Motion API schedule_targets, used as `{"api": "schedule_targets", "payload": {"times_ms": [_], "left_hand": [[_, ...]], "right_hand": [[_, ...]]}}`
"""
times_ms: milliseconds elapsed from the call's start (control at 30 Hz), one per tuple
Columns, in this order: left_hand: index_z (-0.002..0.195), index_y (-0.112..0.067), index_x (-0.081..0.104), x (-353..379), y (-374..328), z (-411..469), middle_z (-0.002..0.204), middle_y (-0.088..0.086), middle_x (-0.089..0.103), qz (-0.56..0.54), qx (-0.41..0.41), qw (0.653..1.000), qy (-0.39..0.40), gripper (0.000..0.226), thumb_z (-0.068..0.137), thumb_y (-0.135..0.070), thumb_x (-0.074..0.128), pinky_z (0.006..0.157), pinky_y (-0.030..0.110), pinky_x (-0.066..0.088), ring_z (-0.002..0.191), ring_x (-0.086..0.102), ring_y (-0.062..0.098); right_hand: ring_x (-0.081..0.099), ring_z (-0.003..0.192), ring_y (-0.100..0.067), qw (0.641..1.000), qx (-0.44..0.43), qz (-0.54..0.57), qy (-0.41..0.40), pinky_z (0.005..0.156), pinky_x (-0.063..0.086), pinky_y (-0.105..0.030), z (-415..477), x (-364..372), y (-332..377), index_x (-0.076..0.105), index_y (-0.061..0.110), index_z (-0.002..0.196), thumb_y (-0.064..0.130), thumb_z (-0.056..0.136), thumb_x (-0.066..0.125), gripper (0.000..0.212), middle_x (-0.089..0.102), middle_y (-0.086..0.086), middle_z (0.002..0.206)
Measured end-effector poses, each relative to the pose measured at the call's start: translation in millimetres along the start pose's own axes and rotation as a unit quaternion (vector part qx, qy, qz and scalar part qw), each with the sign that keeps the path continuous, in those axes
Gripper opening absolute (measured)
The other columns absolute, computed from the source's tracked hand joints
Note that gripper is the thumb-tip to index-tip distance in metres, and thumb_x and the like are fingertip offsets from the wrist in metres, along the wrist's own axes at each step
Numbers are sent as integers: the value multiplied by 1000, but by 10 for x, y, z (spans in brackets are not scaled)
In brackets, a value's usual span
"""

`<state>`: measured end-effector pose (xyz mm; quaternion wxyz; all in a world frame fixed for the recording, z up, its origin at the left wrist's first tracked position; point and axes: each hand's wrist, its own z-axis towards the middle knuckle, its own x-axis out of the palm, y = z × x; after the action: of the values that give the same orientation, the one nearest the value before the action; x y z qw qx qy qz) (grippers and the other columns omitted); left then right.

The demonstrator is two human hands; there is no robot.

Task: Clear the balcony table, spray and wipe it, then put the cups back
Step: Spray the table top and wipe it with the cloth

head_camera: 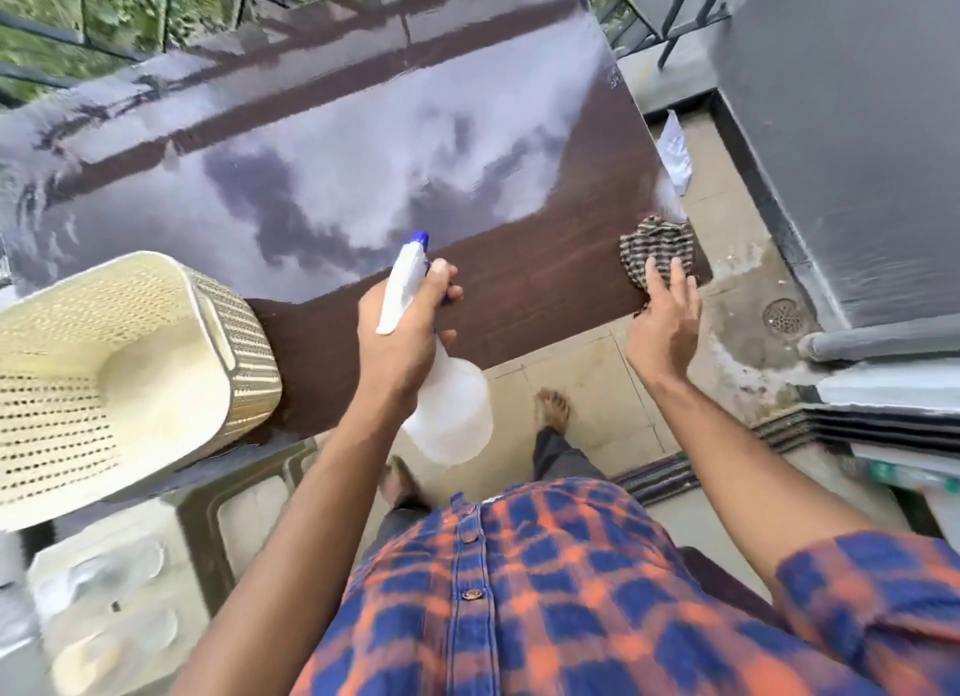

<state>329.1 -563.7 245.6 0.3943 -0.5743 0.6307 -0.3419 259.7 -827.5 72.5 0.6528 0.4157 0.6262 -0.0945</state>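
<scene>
In the head view, left grip (402, 332) clenched around spray bottle (441, 404), nozzle toward the cleared surface (519, 290). Right grip (662, 326) released, fingertips on striped cloth (654, 251) just ahead. Spraying step; judged next: wipe. No cups visible.

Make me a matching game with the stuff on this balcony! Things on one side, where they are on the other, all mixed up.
Things:
1. spray bottle
2. striped cloth
3. cream basket
4. floor drain

Places:
A. on the floor by the grey wall
B. at the table's right corner
C. in the left hand
D. on the table's left end

Pairs: 1-C, 2-B, 3-D, 4-A
</scene>
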Motion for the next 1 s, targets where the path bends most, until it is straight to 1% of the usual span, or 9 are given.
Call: {"api": "schedule_targets", "payload": {"times_ms": [267, 333, 433, 533, 600, 700, 800, 900, 1000], "left_hand": [[98, -2, 72, -896, 68, -205, 81, 3, 71, 7, 45, 989, 137, 29, 94, -30, 65, 54, 24, 49, 78, 67, 10], [96, 3, 70, -1191, 68, -253, 79, 6, 69, -5, 47, 989, 143, 35, 93, -32, 65, 55, 26, 48, 72, 64, 13], [94, 1, 71, -1675, 46, -333, 81, 9, 69, -52, 20, 990, 130, 38, 87, -37, 65, 62, 30, 48, 73, 61, 20], [90, -11, 72, -2097, 0, -364, 83, 9, 69, -123, -12, 986, 111, 24, 89, -34, 66, 67, 34, 49, 80, 64, 22], [88, -15, 71, -2355, -32, -343, 85, 8, 68, -158, -4, 983, 94, 17, 96, -28, 64, 63, 26, 51, 84, 65, 21], [95, -18, 66, -2689, -103, -307, 87, 4, 66, -172, -14, 982, 71, 19, 99, -35, 58, 58, 21, 45, 84, 65, 15], [92, -21, 66, -3023, -191, -241, 84, -2, 67, -195, -13, 980, 30, 22, 102, -35, 51, 67, 30, 38, 90, 65, 13], [88, -21, 67, -3343, -257, -133, 81, -3, 68, -232, 10, 973, -5, 24, 100, -36, 52, 68, 31, 38, 92, 66, 17], [83, -24, 64, -3601, -313, -27, 79, -5, 66, -257, 33, 965, -29, 23, 99, -38, 54, 60, 26, 37, 87, 65, 15]], "right_hand": [[38, 134, -37, 999, -21, -2, 31, 101, 44, -48, -1536, 758, 1360, 51, 27, 146, -1, 78, 53, 73, 37, -5, 160], [43, 126, -35, 997, -57, -10, 52, 96, 48, -49, -1894, 969, 1696, 57, 28, 140, 17, 81, 62, 61, 43, -5, 155], [40, 125, -34, 984, -116, -31, 132, 99, 44, -48, -2354, 1143, 2052, 54, 28, 143, 45, 87, 42, 60, 41, -7, 154], [28, 131, -35, 954, -213, -16, 209, 108, 38, -55, -2605, 1196, 2223, 43, 25, 149, 16, 98, 53, 53, 29, -11, 152], [35, 118, -34, 944, -257, -55, 202, 98, 47, -52, -2663, 1196, 2333, 45, 27, 146, 20, 97, 57, 51, 36, -9, 139], [50, 116, -26, 936, -180, 14, 302, 99, 47, -39, -2457, 1145, 2478, 64, 28, 132, 33, 90, 61, 43, 56, 0, 127], [67, 111, -26, 925, 5, 174, 338, 95, 51, -36, -2182, 915, 2607, 76, 28, 111, 5, 84, 64, 37, 74, -4, 113], [67, 99, -26, 896, 80, 325, 290, 91, 53, -36, -2040, 527, 2676, 74, 11, 103, -14, 76, 53, 42, 72, -17, 111], [66, 81, -27, 841, 146, 464, 238, 74, 57, -40, -1950, 147, 2763, 75, 10, 107, 0, 75, 51, 41, 72, -16, 107]]}}
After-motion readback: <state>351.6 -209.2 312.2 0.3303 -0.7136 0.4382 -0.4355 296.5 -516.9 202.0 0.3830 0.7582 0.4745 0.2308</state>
